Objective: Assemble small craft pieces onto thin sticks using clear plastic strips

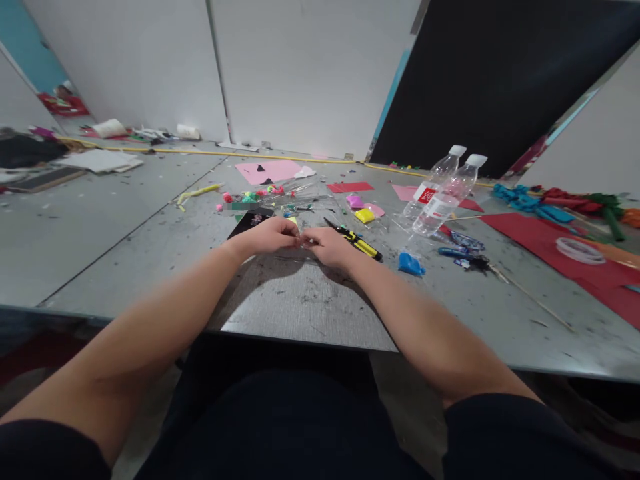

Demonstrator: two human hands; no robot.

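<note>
**Mid-job: both hands pinched on a small piece at table centre**

So, left hand [270,235] & right hand [327,245] meet fingertip to fingertip over the grey table [310,307], both curled shut in a pinch. Whatever sits between them is tiny and pale; can't tell what it is, only that it's held just above the tabletop, right where the fingers touch.

Progress, as a judgement: work looks underway, not near done. Lots of loose bits lie spread out, nothing in view reads as a finished item, and tools lie within reach.

Just beside the right hand: a yellow-black utility knife [356,241], lying flat. Behind the left hand, a black card [249,222]. Further right, a blue clay lump [411,265], blue-handled scissors [463,247] and a thin wooden stick [535,300].

Containers: two clear plastic bottles [443,193], white caps on, tilted or lying on their sides; look near empty, contents hard to tell. Yellow clay [365,215] and pink clay [355,201] seem to sit in clear wrappers, not sure.

Beyond: small bright clay scraps [255,195], pink paper [267,171], red paper sheets [550,250], a roll of clear tape [580,249] on the red, blue and red crepe strips [545,203] at far right.
</note>
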